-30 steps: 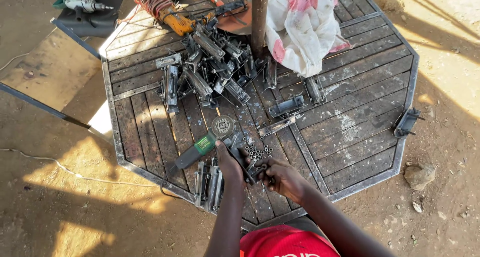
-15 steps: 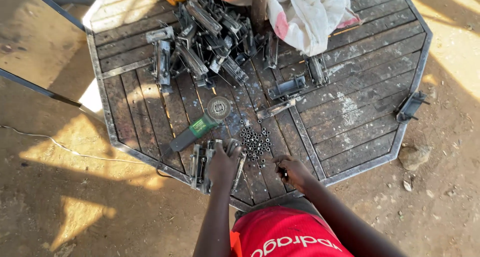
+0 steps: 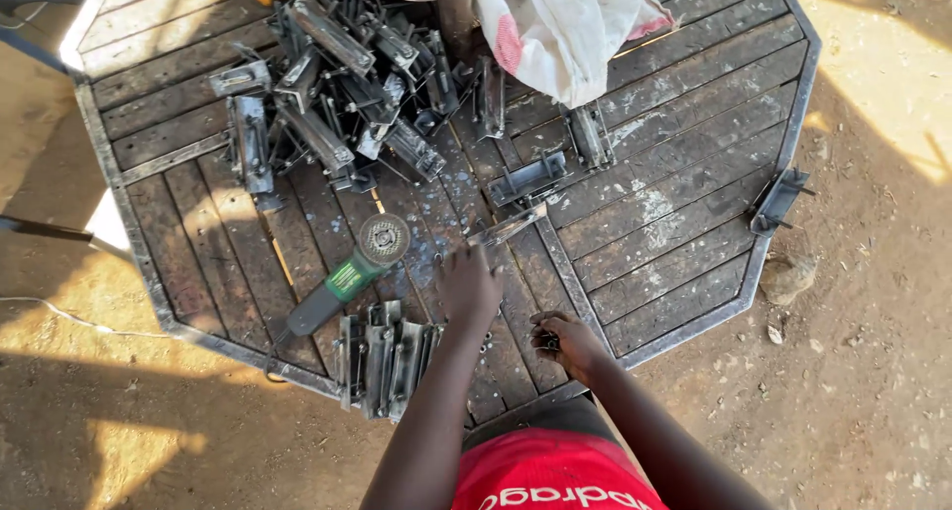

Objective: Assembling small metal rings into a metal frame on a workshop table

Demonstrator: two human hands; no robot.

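A slim grey metal bar [image 3: 508, 227] lies slanted on the slatted table [image 3: 684, 223], near its middle, one end just beyond the fingertips of the left hand [image 3: 468, 284]. The right hand [image 3: 565, 340], close to the table's near edge, is curled around small dark metal pieces [image 3: 548, 342], too small to make out further.
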